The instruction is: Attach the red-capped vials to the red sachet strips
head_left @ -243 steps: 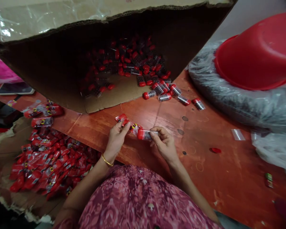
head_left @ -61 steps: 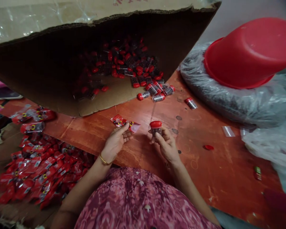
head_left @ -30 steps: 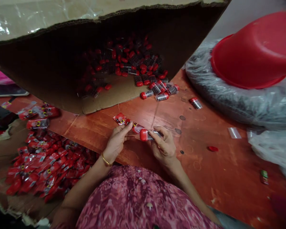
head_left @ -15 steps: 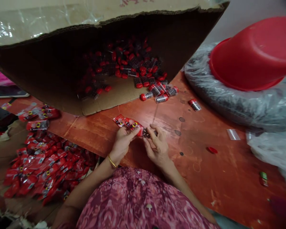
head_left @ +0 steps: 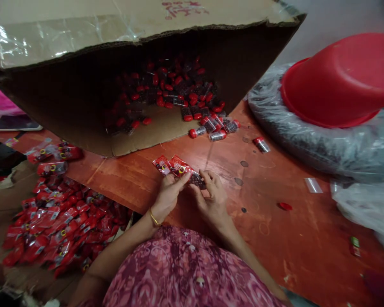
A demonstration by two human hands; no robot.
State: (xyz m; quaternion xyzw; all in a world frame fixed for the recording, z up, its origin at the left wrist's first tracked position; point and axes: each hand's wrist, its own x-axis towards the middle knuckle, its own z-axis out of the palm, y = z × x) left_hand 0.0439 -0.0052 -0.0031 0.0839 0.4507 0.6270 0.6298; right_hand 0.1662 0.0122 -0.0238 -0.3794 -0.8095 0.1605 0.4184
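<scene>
My left hand (head_left: 166,198) is closed on red printed plastic sleeves (head_left: 179,165), pinched between thumb and fingers; two of them overlap and fan out to the left. At their right end lies a small clear jar of dark balls (head_left: 197,180), touching the nearer sleeve. Whether part of the jar is inside that sleeve I cannot tell. The thumb and fingers of my right hand (head_left: 213,198) grip the jar's right end. Beyond my hands, several red-capped jars (head_left: 211,123) spill from a tipped cardboard box (head_left: 153,121).
At lower left, a carton (head_left: 3,204) holds a heap of red wrapped jars (head_left: 57,221). To the right, a red tub (head_left: 336,81) sits upside down on a plastic-wrapped bundle (head_left: 288,145). A loose red cap (head_left: 284,206) and a clear plastic piece (head_left: 313,185) lie on the table (head_left: 262,256).
The sleeves have tilted so more of their printed face shows. My right fingers have shifted slightly on the jar, baring more of its dark balls. The view has tipped up a little.
</scene>
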